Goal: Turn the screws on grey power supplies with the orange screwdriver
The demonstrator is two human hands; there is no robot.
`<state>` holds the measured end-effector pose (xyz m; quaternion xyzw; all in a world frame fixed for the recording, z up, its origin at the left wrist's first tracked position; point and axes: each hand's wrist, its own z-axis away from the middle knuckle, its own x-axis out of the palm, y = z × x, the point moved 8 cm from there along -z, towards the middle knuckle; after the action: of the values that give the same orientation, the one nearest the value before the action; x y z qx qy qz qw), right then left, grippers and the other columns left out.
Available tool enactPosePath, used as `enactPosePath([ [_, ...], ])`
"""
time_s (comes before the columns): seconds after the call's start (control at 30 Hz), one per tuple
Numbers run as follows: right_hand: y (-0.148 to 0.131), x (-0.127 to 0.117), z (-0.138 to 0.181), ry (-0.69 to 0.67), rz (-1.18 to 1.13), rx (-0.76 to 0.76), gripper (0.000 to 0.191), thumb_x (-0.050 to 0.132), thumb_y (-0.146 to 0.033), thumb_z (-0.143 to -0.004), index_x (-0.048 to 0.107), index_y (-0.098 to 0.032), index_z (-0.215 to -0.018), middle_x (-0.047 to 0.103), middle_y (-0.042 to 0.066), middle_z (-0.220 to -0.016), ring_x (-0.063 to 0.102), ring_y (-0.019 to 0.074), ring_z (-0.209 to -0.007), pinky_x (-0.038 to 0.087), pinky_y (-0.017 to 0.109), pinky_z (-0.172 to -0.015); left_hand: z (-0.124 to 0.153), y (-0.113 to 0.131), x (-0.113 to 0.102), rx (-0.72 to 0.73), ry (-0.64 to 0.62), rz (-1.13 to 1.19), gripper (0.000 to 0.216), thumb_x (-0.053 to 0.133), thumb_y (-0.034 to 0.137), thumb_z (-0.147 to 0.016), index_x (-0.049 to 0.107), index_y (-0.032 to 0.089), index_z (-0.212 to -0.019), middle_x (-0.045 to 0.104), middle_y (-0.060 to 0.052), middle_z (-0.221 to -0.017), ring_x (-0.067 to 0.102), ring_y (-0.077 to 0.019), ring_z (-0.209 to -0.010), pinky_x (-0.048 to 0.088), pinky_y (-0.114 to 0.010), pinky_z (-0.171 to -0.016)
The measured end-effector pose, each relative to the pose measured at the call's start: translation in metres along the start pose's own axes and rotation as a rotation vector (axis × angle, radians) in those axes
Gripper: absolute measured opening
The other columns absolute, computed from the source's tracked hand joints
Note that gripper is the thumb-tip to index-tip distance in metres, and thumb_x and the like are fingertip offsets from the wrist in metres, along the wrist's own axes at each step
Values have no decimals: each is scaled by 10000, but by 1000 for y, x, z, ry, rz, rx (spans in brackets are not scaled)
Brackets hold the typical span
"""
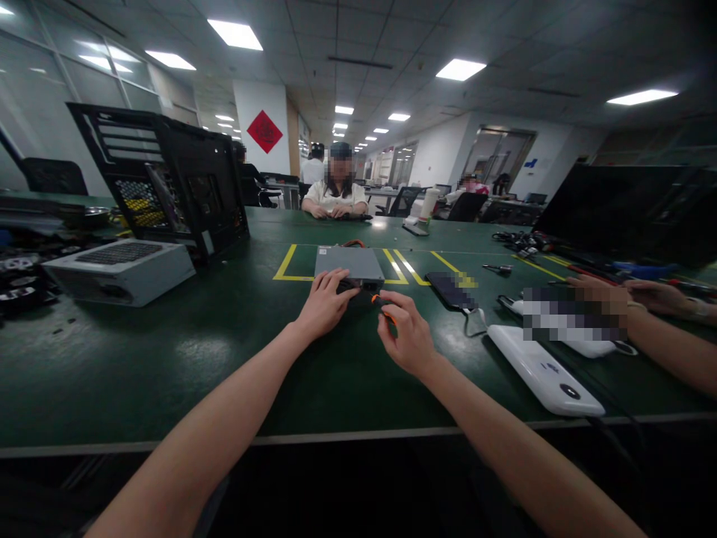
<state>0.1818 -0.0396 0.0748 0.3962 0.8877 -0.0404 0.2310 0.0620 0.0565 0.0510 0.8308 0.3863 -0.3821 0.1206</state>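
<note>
A small grey computer power supply [355, 261] lies flat on the green table in front of me, orange-red wires showing behind it. My left hand [328, 300] grips its near left edge, fingers over the top and thumb along the near side. My right hand [408, 335] is closed around an orange and black screwdriver [386, 306]. The screwdriver points toward the power supply's near face, by a dark socket [370, 285]. Whether its tip touches a screw is too small to tell.
An open black computer case [218, 194] stands at left, with a larger power supply [120, 269] before it. Right of my hands lie a dark phone [448, 290] and a white power bank [543, 370]. A neighbour's hands [602, 295] are at far right; a person [336, 196] sits opposite.
</note>
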Motion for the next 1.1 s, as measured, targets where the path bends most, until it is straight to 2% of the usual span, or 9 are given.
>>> enactPosePath([
  [0.1,2,-2,-1,1,85,21,202,519,-165,-838,473,-230,-1024,563,94,-1019,560,210,-951,510,367,-775,0,0,0,-2,-7,4,350,451,166,-857,605,266,-1155,404,-99,-1360,331,-261,-1292,271,-486,-1055],
  [0.27,-2,0,-2,-5,48,-15,320,507,-116,-824,409,-216,-1112,546,105,-1060,555,202,-976,513,355,-792,0,-1,0,-5,-4,12,342,458,165,-856,612,255,-1148,403,-110,-1358,328,-260,-1294,261,-480,-1062],
  [0.43,0,1,0,3,117,-5,255,529,-131,-826,436,-227,-1043,560,83,-980,558,194,-885,512,345,-736,0,-1,1,-3,4,-1,332,464,171,-855,616,260,-1137,414,-102,-1345,337,-259,-1285,278,-477,-1052],
  [0.57,1,3,1,-13,42,-12,325,498,-86,-816,405,-219,-1097,551,103,-1059,555,198,-958,509,367,-789,0,-2,1,-10,7,-8,340,464,171,-855,609,268,-1147,409,-99,-1349,338,-255,-1286,277,-476,-1053],
  [0.67,0,6,2,-57,47,-24,251,524,-147,-829,440,-239,-1047,567,93,-1065,567,204,-968,507,377,-794,0,-2,2,-5,-1,-5,348,463,168,-853,604,266,-1156,407,-104,-1352,335,-260,-1289,276,-477,-1053],
  [0.73,-5,9,2,-82,27,-75,249,504,-123,-835,441,-240,-1045,570,92,-1074,567,199,-997,510,370,-816,1,-1,1,-2,3,-6,351,469,166,-847,602,266,-1156,408,-101,-1353,333,-263,-1291,275,-484,-1054],
  [0.87,-1,5,1,-20,-41,-18,353,470,-80,-823,375,-214,-1136,522,127,-1139,537,199,-1081,525,356,-817,0,-1,0,-4,12,18,357,469,154,-844,603,260,-1157,410,-106,-1355,337,-259,-1289,265,-482,-1061],
  [1.0,2,7,3,-31,34,5,260,504,-121,-824,442,-244,-1044,533,90,-1083,568,192,-981,535,335,-746,0,-1,-1,-9,1,24,359,455,160,-851,601,265,-1163,412,-105,-1359,331,-265,-1290,270,-491,-1054],
  [1.1,0,9,4,-43,-20,-9,301,478,-80,-812,433,-234,-1066,528,101,-1110,557,191,-1011,534,339,-771,0,-1,-1,-11,0,15,356,454,166,-856,599,258,-1168,408,-112,-1359,331,-268,-1290,266,-489,-1055],
])
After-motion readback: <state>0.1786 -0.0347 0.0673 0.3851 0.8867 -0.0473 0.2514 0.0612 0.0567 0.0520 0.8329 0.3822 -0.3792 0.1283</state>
